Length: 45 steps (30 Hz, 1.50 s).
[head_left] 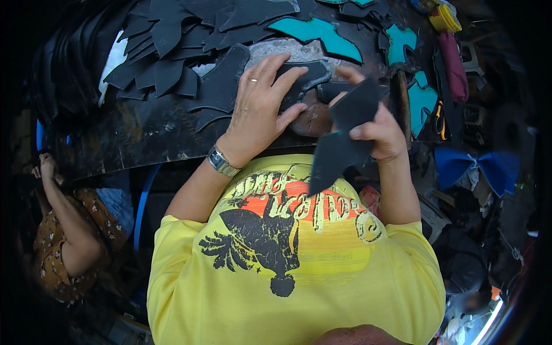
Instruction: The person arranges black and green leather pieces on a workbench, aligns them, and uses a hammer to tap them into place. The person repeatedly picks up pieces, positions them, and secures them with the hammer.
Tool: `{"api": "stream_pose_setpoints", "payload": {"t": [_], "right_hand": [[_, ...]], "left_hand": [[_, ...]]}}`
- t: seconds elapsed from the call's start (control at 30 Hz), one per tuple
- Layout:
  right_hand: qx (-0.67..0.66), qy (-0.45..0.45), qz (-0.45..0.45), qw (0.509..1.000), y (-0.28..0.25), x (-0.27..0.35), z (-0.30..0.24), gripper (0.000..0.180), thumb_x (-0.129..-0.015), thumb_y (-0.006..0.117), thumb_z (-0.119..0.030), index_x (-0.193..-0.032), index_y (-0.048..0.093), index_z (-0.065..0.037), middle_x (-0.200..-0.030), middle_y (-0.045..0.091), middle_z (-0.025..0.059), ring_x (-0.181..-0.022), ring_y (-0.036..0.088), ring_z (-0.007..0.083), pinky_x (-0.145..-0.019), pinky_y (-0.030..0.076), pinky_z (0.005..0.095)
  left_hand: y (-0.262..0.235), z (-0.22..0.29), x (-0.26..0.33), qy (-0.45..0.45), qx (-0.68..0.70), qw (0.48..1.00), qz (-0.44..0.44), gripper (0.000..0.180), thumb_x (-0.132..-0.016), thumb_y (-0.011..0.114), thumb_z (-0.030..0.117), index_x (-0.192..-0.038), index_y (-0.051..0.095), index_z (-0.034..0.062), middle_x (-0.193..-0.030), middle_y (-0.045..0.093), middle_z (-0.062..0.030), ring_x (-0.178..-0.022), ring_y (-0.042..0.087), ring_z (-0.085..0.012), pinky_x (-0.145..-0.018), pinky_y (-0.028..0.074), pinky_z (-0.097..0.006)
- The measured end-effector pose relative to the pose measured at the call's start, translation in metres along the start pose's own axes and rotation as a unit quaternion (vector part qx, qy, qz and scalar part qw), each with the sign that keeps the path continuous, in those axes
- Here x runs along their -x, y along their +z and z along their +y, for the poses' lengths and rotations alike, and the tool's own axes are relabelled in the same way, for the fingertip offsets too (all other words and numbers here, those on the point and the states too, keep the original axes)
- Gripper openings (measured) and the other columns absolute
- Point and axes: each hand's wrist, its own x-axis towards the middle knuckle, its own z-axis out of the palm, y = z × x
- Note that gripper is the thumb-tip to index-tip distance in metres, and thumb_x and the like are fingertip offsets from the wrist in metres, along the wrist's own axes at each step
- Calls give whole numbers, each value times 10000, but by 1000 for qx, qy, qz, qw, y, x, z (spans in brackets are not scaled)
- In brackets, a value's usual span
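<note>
My right hand (382, 129) grips a black cut piece of leather-like sheet (345, 146), pinched between thumb and fingers and tilted above the table's front edge. The piece is notched in the middle and looks slightly blurred. Fingers apart, my left hand (261, 106) rests over black cut pieces (233, 75) with pale edges, on a grey stone-like slab (282, 49). One curved black piece (307, 77) lies just right of the left fingertips. Part of another black piece (333, 91) shows beside the right hand.
Black cut pieces (167, 34) are heaped at the back left. Teal-faced pieces (319, 34) lie at the back and right. A wooden handle (402, 109), an orange-handled tool (440, 121) and a yellow container (445, 20) are on the right. Another person's arm (77, 230) is at left.
</note>
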Motion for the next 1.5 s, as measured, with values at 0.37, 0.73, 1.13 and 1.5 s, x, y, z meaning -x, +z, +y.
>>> {"api": "stream_pose_setpoints", "payload": {"t": [0.37,0.73,1.13,1.5], "right_hand": [[177,-96,28,979,-10,1,-38,848,-677,598,49,-1507,468,-66,-1266,588,39,-1158,575,113,-1011,463,263],[139,51,3,989,31,-16,-14,795,-733,795,34,-1467,502,-51,-1324,602,103,-1198,593,149,-1000,496,279],[252,-105,132,953,21,-11,-14,488,-901,693,34,-1368,585,-56,-1000,688,31,-864,618,48,-763,514,204],[359,-183,132,906,20,-32,-2,565,-851,663,105,-1379,663,-98,-1095,728,71,-1010,678,153,-937,516,291]], "left_hand": [[-23,-1,-1,2,1,998,-64,275,-921,702,141,-1188,708,76,-1331,629,-115,-1282,577,-309,-1159,373,-483],[-17,14,3,-250,499,830,16,287,-897,819,68,-1113,646,-7,-966,736,-55,-813,697,-54,-680,571,-201],[-16,24,6,-192,299,932,-72,198,-915,795,91,-1052,681,5,-870,722,-28,-755,648,-43,-646,532,-215],[-4,15,-4,-112,187,976,-27,197,-923,784,146,-1028,684,13,-838,710,-110,-648,666,-169,-589,513,-280]]}}
